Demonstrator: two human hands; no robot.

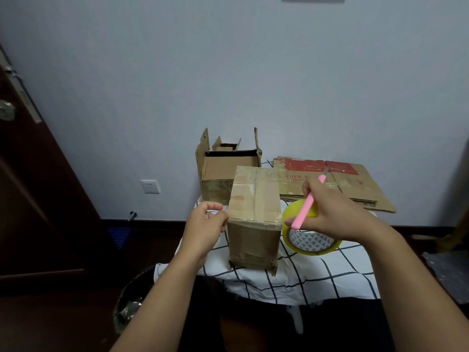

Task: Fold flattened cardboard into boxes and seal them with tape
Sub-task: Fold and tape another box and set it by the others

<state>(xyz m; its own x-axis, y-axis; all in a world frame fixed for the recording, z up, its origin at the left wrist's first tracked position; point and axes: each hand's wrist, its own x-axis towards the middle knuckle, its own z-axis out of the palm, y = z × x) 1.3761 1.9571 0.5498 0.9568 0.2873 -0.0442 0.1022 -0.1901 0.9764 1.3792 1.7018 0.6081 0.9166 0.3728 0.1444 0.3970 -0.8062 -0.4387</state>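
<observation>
Both hands work around a closed cardboard box [254, 214] standing on a checked tablecloth [317, 275]. At the box's left top corner, the left hand [205, 224] has its fingers curled, thumb and forefinger seemingly pinching a loose end of clear tape; the strip itself is too faint to confirm. On the box's right side, the right hand [330, 212] grips a pink craft knife [308, 200], blade pointing up and away, with its lower fingers touching a yellow tape roll [308, 233] that rests just beside the box. Behind the box stands an open box [223, 168] with raised flaps, and behind and right of it lies a flattened cardboard sheet [337, 184].

Risks: the exposed blade sits close to fingers and could nick them; slack tape could stick to itself or wrinkle. Both forearms reach forward, wrists bent slightly inward.
</observation>
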